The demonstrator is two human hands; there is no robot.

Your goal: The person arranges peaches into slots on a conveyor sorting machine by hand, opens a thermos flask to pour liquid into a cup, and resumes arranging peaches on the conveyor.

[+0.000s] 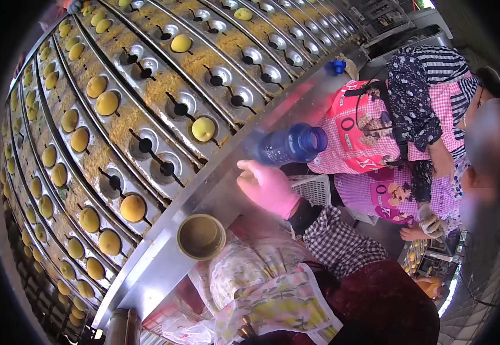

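My right hand (267, 188), in a pink glove below a black-and-white checked sleeve, hovers beside the machine's metal edge (198, 184). Its fingers look curled with the thumb apart; whether anything is inside is hidden. Closest to it is a blue plastic bottle (287, 145) with an uncapped mouth. Beyond the edge lie rows of metal cups, some holding yellow fruit (133, 207) that looks like apricots or peaches. Other cups (166, 168) hold no fruit. My left hand is out of view.
A round container (202, 237) with a tan rim sits by the edge near my floral apron (267, 299). Two co-workers in checked aprons (347, 123) stand along the same side. A white plastic crate (313, 188) is behind my hand. Brown residue (164, 89) coats the metal between cups.
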